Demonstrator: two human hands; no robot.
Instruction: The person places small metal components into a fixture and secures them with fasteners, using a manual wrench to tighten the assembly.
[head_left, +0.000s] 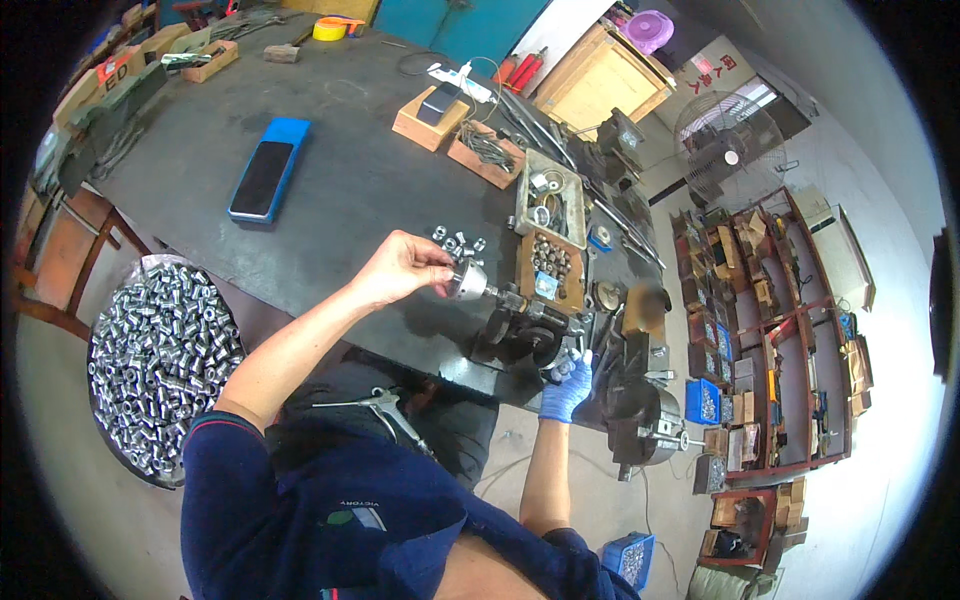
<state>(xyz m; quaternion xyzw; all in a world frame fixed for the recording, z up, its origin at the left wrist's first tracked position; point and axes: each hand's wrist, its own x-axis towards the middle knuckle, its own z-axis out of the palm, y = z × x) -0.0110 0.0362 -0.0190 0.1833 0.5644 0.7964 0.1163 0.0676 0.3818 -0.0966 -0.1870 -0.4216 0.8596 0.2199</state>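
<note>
My bare left hand [402, 268] has its thumb and fingers pinched together at the front of a silver drill-type chuck [467, 281]. What the fingertips hold there is mostly hidden. The chuck sits on a spindle of a small dark bench machine [525, 332] at the table's near edge. My right hand [566, 392], in a blue glove, is closed at a silvery metal part beside that machine; the part's kind is unclear. Several small metal fittings [460, 243] lie on the table just beyond the chuck. Across my lap rests an air blow gun [388, 408].
A large round container of metal fittings [165, 365] stands at my left. On the dark table [340, 190] lie a blue-edged phone-like device [266, 172], a wooden box of metal parts [550, 268] and a grey bin [552, 200]. A vise [640, 420] stands at the right.
</note>
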